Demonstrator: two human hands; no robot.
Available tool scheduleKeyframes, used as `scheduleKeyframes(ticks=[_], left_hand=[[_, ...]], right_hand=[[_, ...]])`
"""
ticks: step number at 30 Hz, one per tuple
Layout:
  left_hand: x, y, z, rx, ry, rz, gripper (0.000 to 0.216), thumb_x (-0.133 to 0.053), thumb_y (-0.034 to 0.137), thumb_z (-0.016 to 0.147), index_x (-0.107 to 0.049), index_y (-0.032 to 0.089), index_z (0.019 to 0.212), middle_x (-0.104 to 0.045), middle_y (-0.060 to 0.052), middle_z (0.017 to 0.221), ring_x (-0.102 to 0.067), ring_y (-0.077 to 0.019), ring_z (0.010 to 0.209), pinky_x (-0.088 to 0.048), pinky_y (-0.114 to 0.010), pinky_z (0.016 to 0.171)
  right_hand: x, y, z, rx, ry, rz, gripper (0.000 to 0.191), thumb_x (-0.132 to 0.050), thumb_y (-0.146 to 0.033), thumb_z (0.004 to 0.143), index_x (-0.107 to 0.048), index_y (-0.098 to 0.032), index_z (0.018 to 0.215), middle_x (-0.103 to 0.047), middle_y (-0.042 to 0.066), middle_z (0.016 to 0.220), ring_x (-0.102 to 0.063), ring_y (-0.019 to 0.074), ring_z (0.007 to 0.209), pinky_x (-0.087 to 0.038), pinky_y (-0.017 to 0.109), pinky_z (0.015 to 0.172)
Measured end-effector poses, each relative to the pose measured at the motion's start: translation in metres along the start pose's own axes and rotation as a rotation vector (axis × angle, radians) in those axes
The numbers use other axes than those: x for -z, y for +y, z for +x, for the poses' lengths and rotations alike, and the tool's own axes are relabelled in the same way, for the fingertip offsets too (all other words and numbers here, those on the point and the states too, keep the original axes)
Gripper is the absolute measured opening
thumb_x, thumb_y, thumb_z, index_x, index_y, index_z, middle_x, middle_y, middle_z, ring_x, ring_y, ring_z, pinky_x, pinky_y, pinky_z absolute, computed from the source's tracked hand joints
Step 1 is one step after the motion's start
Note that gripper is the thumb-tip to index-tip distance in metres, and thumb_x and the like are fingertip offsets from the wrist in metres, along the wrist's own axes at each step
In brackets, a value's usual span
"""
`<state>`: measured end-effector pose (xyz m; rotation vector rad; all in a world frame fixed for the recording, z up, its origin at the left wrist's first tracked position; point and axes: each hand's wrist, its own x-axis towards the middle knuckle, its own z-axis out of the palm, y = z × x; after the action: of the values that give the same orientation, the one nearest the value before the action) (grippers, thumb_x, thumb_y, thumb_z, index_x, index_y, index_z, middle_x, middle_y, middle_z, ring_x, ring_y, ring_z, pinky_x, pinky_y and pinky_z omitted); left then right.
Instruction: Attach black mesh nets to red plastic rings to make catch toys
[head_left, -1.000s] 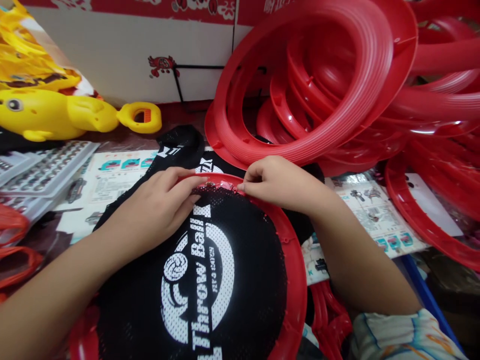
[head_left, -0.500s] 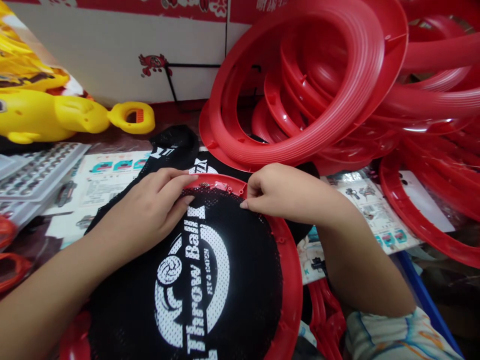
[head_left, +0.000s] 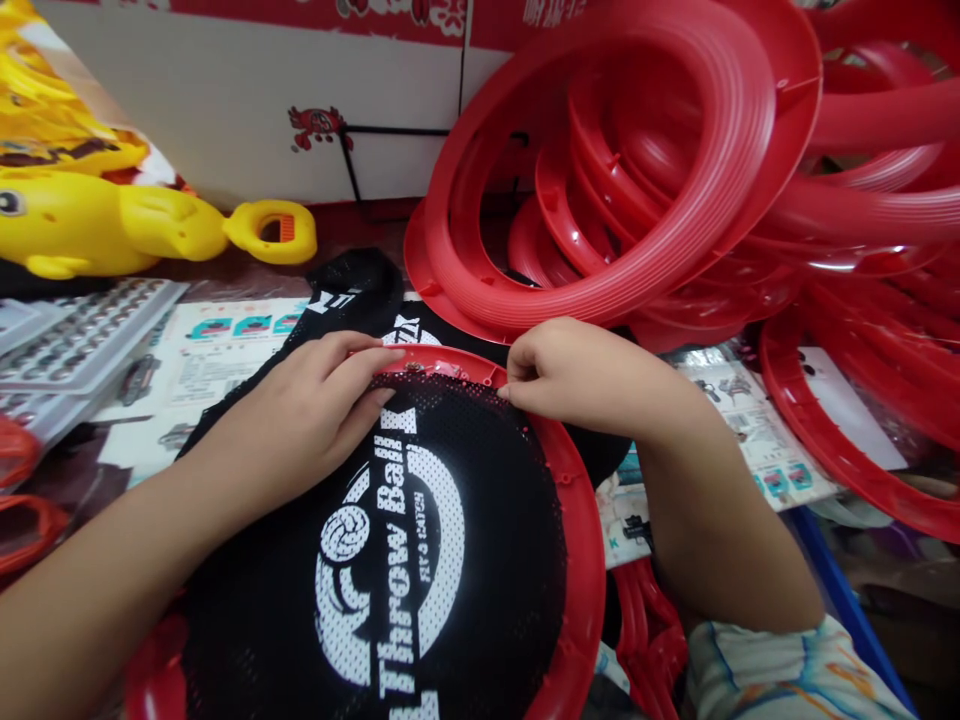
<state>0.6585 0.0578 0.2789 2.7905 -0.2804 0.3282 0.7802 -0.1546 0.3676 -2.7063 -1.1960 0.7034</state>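
Note:
A black mesh cloth with white "Throw Ball" lettering lies over a red plastic ring. Small pegs stand along the ring's inner side. My left hand grips the far left of the ring, fingers on the rim and thumb against the cloth's edge. At the far right of the ring, my right hand is closed in a pinch on the cloth's edge, beside the pegs. Its curled fingers hide the exact hold. Another black mesh cloth with white print lies behind and under the ring.
Red rings are piled at the back right. A yellow duck-like toy and clear trays of small round metal pieces are at the left. Printed sheets cover part of the table. A white and red carton stands behind.
My right hand has moved slightly away from me, bringing the pinched cloth edge nearer the rim. My left hand keeps its hold. The view has shifted slightly.

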Motion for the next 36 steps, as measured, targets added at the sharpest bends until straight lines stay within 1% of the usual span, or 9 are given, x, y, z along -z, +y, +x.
scheduleKeyframes(ticks=[5, 9, 15, 20, 23, 27, 31, 34, 36], left_hand=[[0.000, 0.001, 0.000, 0.003, 0.005, 0.014, 0.037, -0.038, 0.030, 0.095, -0.051, 0.009, 0.123, -0.055, -0.019, 0.121, -0.055, -0.0316, 0.110, -0.048, -0.049, 0.094], [0.001, 0.003, 0.001, 0.025, -0.006, -0.008, 0.040, -0.036, 0.034, 0.095, -0.053, 0.009, 0.121, -0.055, -0.018, 0.122, -0.055, -0.0299, 0.111, -0.045, -0.046, 0.098], [0.016, 0.003, 0.002, 0.220, -0.054, -0.205, 0.045, -0.043, 0.042, 0.093, -0.049, 0.015, 0.128, -0.059, -0.011, 0.123, -0.056, -0.0258, 0.111, -0.044, -0.043, 0.098], [0.033, -0.002, 0.006, 0.300, -0.047, -0.259, 0.037, -0.044, 0.034, 0.094, -0.056, 0.010, 0.119, -0.058, -0.012, 0.124, -0.053, -0.0235, 0.115, -0.038, -0.039, 0.102], [0.044, 0.000, 0.008, 0.339, 0.010, -0.258, 0.036, -0.041, 0.033, 0.095, -0.058, 0.010, 0.116, -0.061, -0.010, 0.116, -0.056, -0.0206, 0.106, -0.042, -0.034, 0.093], [0.062, 0.011, 0.002, 0.382, 0.095, -0.232, 0.033, -0.044, 0.034, 0.093, -0.061, 0.013, 0.112, -0.065, -0.007, 0.105, -0.059, -0.0174, 0.092, -0.045, -0.027, 0.080], [0.080, 0.026, -0.035, 0.464, 0.174, -0.186, 0.030, -0.050, 0.041, 0.090, -0.064, 0.017, 0.101, -0.067, -0.003, 0.091, -0.060, -0.0166, 0.081, -0.042, -0.022, 0.068], [0.081, 0.035, -0.093, 0.753, 0.071, -0.227, 0.032, -0.053, 0.049, 0.085, -0.064, 0.019, 0.085, -0.065, 0.001, 0.073, -0.059, -0.0166, 0.071, -0.043, -0.021, 0.062], [0.067, 0.041, -0.141, 0.948, -0.017, -0.429, 0.036, -0.055, 0.056, 0.081, -0.065, 0.021, 0.079, -0.063, 0.003, 0.061, -0.058, -0.0161, 0.059, -0.045, -0.022, 0.055]], right_hand=[[-0.004, -0.002, 0.003, -0.030, 0.014, -0.081, 0.011, -0.059, -0.014, 0.073, -0.063, -0.016, 0.062, -0.056, -0.001, 0.058, -0.042, 0.0094, 0.049, -0.024, 0.027, 0.049], [-0.002, 0.000, 0.002, -0.055, 0.116, -0.073, 0.013, -0.060, -0.019, 0.078, -0.064, -0.016, 0.066, -0.057, -0.001, 0.060, -0.043, 0.0094, 0.052, -0.025, 0.026, 0.049], [-0.006, -0.009, -0.006, 0.190, 0.088, 0.046, 0.021, -0.060, -0.029, 0.090, -0.070, -0.017, 0.077, -0.063, -0.001, 0.071, -0.052, 0.0103, 0.062, -0.033, 0.023, 0.057], [-0.011, -0.018, -0.013, 0.191, 0.119, -0.077, 0.012, -0.062, -0.021, 0.088, -0.072, -0.015, 0.087, -0.067, 0.005, 0.085, -0.059, 0.0159, 0.078, -0.040, 0.027, 0.068], [-0.010, -0.012, -0.012, 0.196, 0.165, -0.051, 0.010, -0.063, -0.020, 0.087, -0.071, -0.016, 0.091, -0.067, 0.003, 0.090, -0.059, 0.0163, 0.084, -0.041, 0.026, 0.072], [-0.009, -0.005, -0.006, 0.177, 0.112, -0.060, 0.009, -0.063, -0.019, 0.086, -0.072, -0.017, 0.087, -0.068, 0.002, 0.083, -0.060, 0.0147, 0.076, -0.041, 0.024, 0.065], [-0.010, -0.004, -0.006, 0.194, 0.108, -0.108, 0.009, -0.064, -0.022, 0.085, -0.072, -0.017, 0.088, -0.068, 0.003, 0.082, -0.062, 0.0166, 0.075, -0.040, 0.025, 0.062], [-0.011, -0.006, -0.011, 0.203, 0.131, -0.145, 0.014, -0.065, -0.024, 0.085, -0.069, -0.017, 0.097, -0.069, 0.005, 0.088, -0.063, 0.0201, 0.079, -0.039, 0.026, 0.062], [-0.011, -0.008, -0.015, 0.208, 0.143, -0.169, 0.018, -0.064, -0.026, 0.086, -0.067, -0.017, 0.102, -0.069, 0.006, 0.089, -0.063, 0.0228, 0.081, -0.038, 0.027, 0.061]])
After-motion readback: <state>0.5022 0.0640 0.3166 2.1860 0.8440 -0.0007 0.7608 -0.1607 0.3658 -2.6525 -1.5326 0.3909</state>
